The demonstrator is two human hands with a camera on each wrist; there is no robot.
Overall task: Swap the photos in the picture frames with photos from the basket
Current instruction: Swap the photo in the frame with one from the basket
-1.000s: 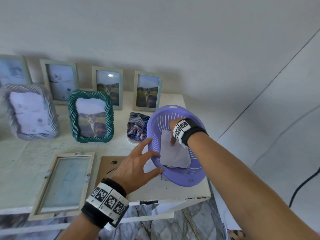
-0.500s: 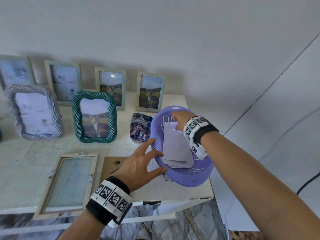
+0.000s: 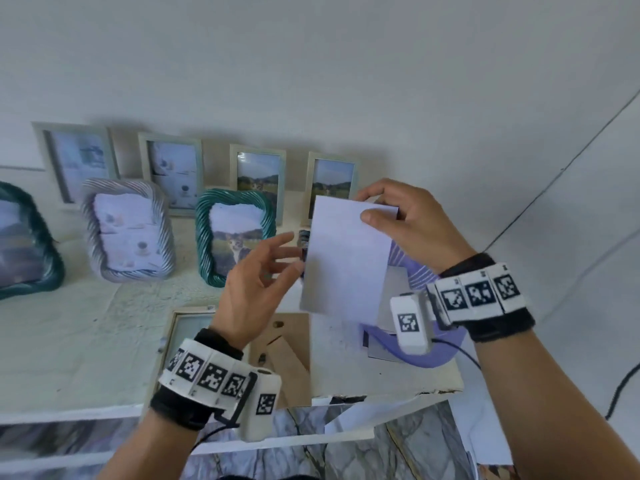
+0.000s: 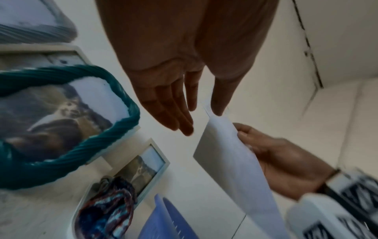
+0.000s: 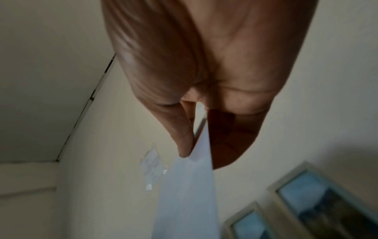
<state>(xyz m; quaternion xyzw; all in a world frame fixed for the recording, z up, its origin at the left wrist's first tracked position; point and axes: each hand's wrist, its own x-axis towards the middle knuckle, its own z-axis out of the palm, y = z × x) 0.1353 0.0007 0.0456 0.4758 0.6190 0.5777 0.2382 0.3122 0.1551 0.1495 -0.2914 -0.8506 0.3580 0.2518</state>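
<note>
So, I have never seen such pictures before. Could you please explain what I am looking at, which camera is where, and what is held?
No machine here: these are a person's two bare hands, with marker bands and a small camera on each wrist. The wide picture comes from a camera on the head, looking down. The other two look along each hand toward the fingers.

On the white table stand several picture frames, among them a green twisted frame with a cat photo. A frame lying flat and its brown backing board lie near the front edge, beside a purple basket.

The right hand pinches a white photo at its top, blank side toward us. The left hand is open, its fingers beside the photo's edge.
</note>
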